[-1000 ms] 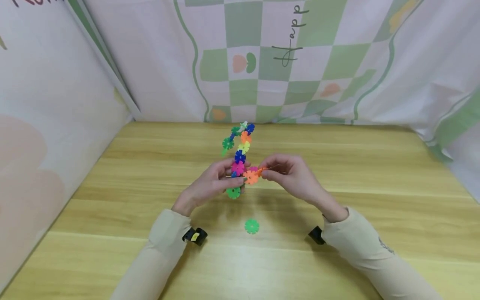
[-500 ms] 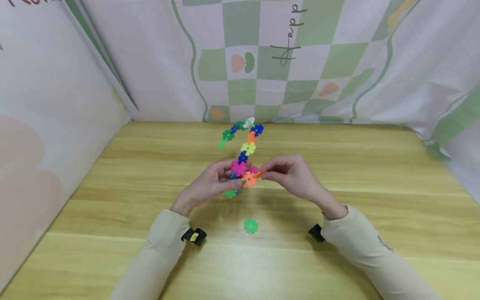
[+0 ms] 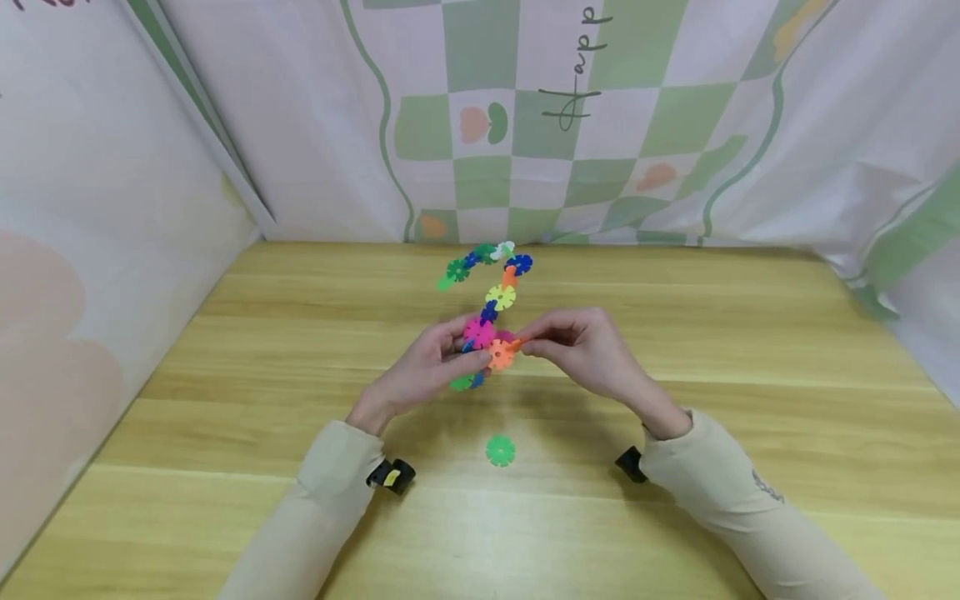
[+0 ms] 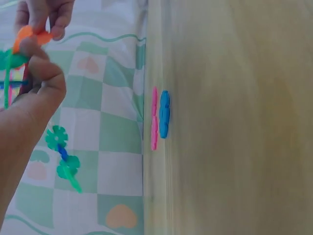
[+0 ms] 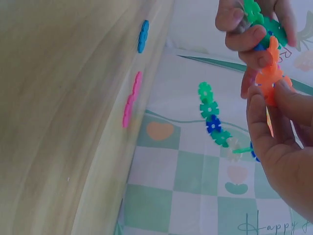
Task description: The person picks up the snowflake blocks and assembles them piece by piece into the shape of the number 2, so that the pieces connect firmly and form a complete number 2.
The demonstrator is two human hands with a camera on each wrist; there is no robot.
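Head view: held disc chain (image 3: pixel 501 297) by near end in left hand (image 3: pixel 420 364), pinched orange disc (image 5: pixel 268 80) in right hand (image 3: pixel 588 354); ran forward, hooked left.

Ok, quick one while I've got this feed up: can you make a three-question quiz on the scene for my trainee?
1. What colour is the loose disc on the table?

2. True or false: the left hand holds the disc chain while the right hand pinches an orange disc.

3. Along the chain, the yellow disc sits between:
A) orange and blue
B) pink and white
C) two greens

Key: 1. Green. 2. True. 3. A.
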